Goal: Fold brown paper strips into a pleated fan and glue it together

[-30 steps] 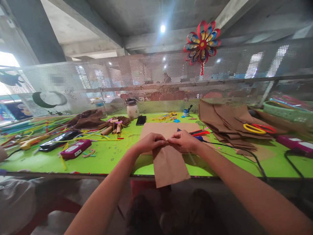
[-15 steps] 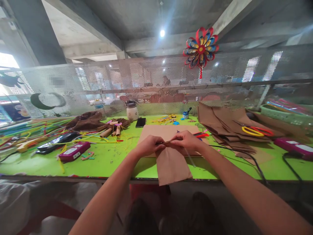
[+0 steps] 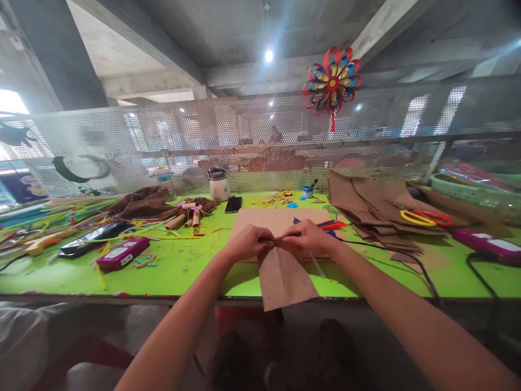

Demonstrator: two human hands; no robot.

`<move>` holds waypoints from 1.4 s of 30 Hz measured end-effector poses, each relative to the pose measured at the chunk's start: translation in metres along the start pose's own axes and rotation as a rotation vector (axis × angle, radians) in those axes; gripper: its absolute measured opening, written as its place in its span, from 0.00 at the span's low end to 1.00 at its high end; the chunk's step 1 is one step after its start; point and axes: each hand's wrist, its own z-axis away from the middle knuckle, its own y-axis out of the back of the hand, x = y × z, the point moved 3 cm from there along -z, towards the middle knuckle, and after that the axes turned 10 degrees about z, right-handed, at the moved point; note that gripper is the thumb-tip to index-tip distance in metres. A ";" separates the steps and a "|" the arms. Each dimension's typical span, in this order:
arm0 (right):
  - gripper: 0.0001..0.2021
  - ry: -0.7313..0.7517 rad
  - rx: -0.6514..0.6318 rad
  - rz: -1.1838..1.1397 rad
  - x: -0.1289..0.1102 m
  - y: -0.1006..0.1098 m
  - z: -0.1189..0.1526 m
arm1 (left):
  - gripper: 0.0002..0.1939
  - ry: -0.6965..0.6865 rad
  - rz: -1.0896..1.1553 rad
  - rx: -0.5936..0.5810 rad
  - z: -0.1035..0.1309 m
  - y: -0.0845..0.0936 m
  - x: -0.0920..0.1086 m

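The left hand (image 3: 255, 243) and right hand (image 3: 303, 237) clamp the top of a lightly creased, brown paper sheet (image 3: 285, 279), which reaches toward six o'clock past the green tabletop (image 3: 179, 277). Uneven tugging could tear the pinched end; brushing the near edge could crumple the loose one.

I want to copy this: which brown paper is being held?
The small piece pinched by the left hand and right hand; the flat sheet beneath and the pile at right lie unheld.
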 end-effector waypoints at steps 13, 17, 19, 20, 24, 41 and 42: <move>0.13 0.017 0.076 0.034 -0.010 -0.002 0.000 | 0.12 0.051 0.087 -0.017 -0.001 -0.002 -0.004; 0.13 -0.056 0.073 -0.009 -0.003 0.001 0.000 | 0.15 0.083 0.163 -0.083 0.004 0.002 -0.002; 0.14 -0.092 0.065 -0.041 0.004 0.003 -0.001 | 0.15 0.127 0.255 -0.103 0.005 0.004 -0.002; 0.15 -0.104 0.063 -0.062 0.007 0.004 -0.002 | 0.15 0.154 0.308 -0.107 0.005 0.004 -0.003; 0.17 -0.113 0.031 -0.137 0.019 0.007 -0.003 | 0.16 0.223 0.467 -0.146 0.006 0.004 -0.008; 0.22 -0.120 0.114 -0.627 0.008 0.018 0.003 | 0.14 0.174 0.853 -0.078 0.009 0.009 -0.007; 0.22 -0.094 0.071 -0.677 0.004 0.017 0.004 | 0.13 0.187 0.935 -0.087 0.010 0.007 -0.006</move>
